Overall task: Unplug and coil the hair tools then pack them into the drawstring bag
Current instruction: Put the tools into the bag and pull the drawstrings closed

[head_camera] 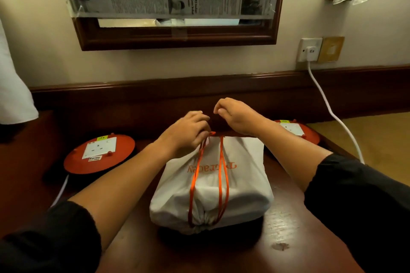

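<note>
A full white bag is laid on the desk, its gathered mouth nearest the camera and orange cords run back over it. The cord ends are pinched at the far edge by the left hand. The right hand is held loosely curled just above, holding nothing; red reels flank the bag.

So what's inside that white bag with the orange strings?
You can't see in. The white bag bulges as if full, but its mouth is gathered shut and the cloth covers everything. The orange strings lie over it, and the left hand pinches their far ends.
</note>
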